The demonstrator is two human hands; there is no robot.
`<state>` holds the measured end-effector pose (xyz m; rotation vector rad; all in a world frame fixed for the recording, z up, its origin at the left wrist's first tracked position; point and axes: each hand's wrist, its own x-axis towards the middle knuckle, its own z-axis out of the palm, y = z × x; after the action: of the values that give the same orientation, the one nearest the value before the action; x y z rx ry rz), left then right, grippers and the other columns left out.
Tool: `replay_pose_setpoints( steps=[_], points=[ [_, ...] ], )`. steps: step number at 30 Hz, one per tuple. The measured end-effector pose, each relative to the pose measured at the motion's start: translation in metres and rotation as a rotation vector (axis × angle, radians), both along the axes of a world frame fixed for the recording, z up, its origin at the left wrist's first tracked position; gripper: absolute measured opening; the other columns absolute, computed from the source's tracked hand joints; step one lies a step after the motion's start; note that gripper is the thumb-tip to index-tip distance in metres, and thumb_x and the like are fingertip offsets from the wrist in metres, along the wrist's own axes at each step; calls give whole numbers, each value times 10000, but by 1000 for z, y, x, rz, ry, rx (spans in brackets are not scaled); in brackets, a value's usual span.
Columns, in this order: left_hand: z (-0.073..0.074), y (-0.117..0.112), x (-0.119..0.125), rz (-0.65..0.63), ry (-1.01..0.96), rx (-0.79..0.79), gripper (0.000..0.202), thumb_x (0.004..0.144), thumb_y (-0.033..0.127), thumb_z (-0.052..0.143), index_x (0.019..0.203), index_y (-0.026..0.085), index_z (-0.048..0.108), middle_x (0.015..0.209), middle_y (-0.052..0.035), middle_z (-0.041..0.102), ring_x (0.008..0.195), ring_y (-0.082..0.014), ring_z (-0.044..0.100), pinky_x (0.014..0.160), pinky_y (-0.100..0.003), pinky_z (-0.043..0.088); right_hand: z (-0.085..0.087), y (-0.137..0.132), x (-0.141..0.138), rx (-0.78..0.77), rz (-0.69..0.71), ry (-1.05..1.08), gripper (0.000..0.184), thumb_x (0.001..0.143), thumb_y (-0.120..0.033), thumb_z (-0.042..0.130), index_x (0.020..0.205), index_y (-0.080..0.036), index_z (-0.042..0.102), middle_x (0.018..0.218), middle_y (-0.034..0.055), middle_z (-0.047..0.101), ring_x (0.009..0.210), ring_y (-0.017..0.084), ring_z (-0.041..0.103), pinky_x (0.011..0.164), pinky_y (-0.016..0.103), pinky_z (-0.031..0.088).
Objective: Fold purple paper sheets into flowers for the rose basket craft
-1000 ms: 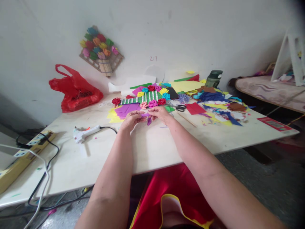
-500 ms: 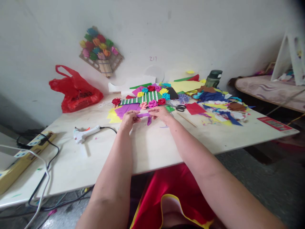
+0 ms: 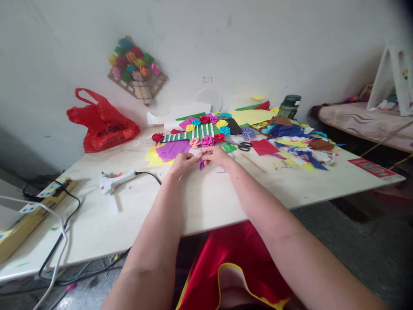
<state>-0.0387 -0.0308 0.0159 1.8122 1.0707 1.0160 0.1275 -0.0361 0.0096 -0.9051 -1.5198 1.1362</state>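
Observation:
My left hand (image 3: 183, 162) and my right hand (image 3: 215, 155) meet over the white table (image 3: 206, 198), fingers pinched together on a small purple paper strip (image 3: 201, 163); only its lower tip shows between them. Just behind the hands lies a green-and-white striped paper mat (image 3: 193, 131) ringed with small paper flowers in red, pink, blue and yellow. A purple sheet (image 3: 172, 149) on a yellow one lies beside my left hand.
A white glue gun (image 3: 114, 181) with a black cord lies at the left. Black scissors (image 3: 245, 146), a red sheet (image 3: 263, 147) and scattered paper scraps (image 3: 297, 146) lie to the right. A red plastic bag (image 3: 100, 122), a power strip (image 3: 48, 191) and a dark green bottle (image 3: 289, 106) stand around.
My hands were slightly apart with the purple strip stretched between them; now the left hand has moved right and the fingers of both meet, hiding most of the strip.

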Motion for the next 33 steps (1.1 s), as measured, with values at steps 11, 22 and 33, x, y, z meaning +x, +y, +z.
replay_pose_setpoints(
  steps=[11, 22, 33],
  points=[
    [-1, 2, -5, -76, -223, -94, 393, 656, 474, 647, 520, 146, 477, 410, 64, 293, 388, -31, 217, 411, -223, 132, 11, -5, 11, -242, 37, 270, 467, 798, -562, 440, 796, -119, 587, 615, 79, 664, 438, 117, 565, 423, 226, 475],
    [0, 0, -4, -56, -209, -83, 405, 651, 463, 654, 503, 152, 442, 416, 62, 295, 397, -33, 216, 425, -231, 131, 5, -5, 3, -300, 54, 232, 300, 761, -401, 587, 866, -120, 607, 587, 53, 659, 425, 112, 564, 391, 206, 466],
    [-1, 1, -2, -23, -148, -72, 398, 630, 479, 659, 526, 150, 459, 425, 63, 307, 407, -36, 220, 431, -232, 131, -2, -1, -3, -195, -91, 156, 200, 661, -303, 674, 645, -111, 619, 500, 23, 617, 341, 67, 480, 336, 176, 385]
  ],
)
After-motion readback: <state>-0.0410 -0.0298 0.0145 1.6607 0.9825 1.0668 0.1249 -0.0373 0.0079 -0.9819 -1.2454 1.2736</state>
